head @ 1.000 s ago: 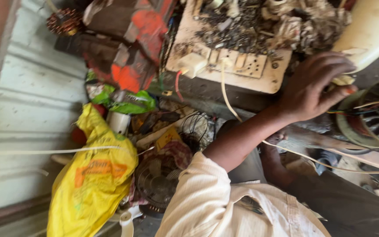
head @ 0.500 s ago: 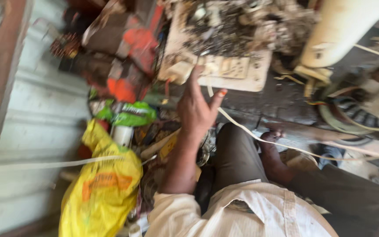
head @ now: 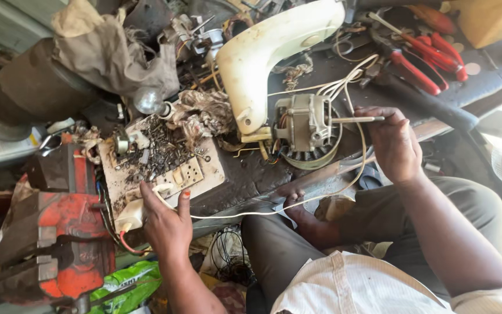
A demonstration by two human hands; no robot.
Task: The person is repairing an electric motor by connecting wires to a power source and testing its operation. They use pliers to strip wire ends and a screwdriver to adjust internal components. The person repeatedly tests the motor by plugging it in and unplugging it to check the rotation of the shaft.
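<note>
My left hand [head: 167, 224] is at the near edge of a cream socket board [head: 201, 174], fingers pinched on a white plug [head: 161, 189]. A white wire [head: 251, 210] runs from it to the right. My right hand [head: 393, 142] grips the thin metal shaft [head: 352, 120] sticking out of a small electric motor [head: 306, 131]. The motor sits on a round base under a cream curved housing [head: 274, 52] on the dark bench. Several white leads loop from the motor past my right hand.
A red vise [head: 59, 232] stands at the left. Screws and metal scraps [head: 158, 148] cover the board. A light bulb [head: 149, 100] and a crumpled cloth [head: 111, 55] lie behind it. Red-handled pliers [head: 425, 61] lie far right. A green packet [head: 126, 282] lies below.
My left hand swung from the motor side down to the socket board and closed on the plug. The view turned, bringing my right hand and the motor into sight.
</note>
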